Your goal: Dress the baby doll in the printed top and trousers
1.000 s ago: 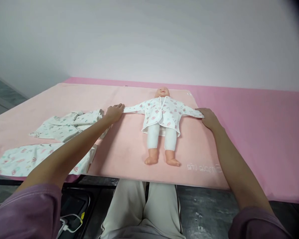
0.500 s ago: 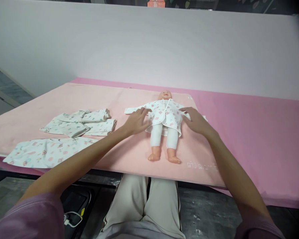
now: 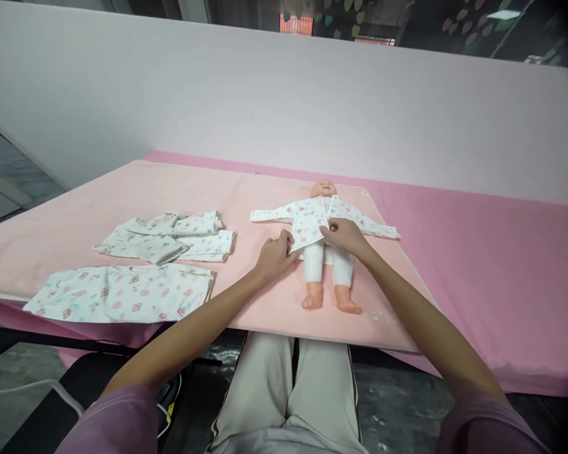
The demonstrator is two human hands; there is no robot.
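Observation:
A baby doll (image 3: 324, 188) lies on its back on the peach mat, head toward the wall, arms spread. It wears white leggings (image 3: 313, 261) and a white printed top (image 3: 307, 215) with long sleeves. My left hand (image 3: 275, 253) is closed on the lower left corner of the top. My right hand (image 3: 344, 236) pinches the front edge of the top near the doll's middle. The left front panel is pulled flat between both hands. Bare feet point toward me.
Folded printed clothes (image 3: 170, 236) lie left on the peach mat (image 3: 246, 309), with a flat printed garment (image 3: 127, 293) nearer the edge. A pink sheet (image 3: 492, 284) extends right. A white wall (image 3: 284, 107) stands behind. A white cable (image 3: 42, 386) hangs at lower left.
Both hands have closed on the top's front, the right moving inward and down, the left down to the hem. The front panel has been spread, and the right sleeve now lies stretched out. The view has shifted.

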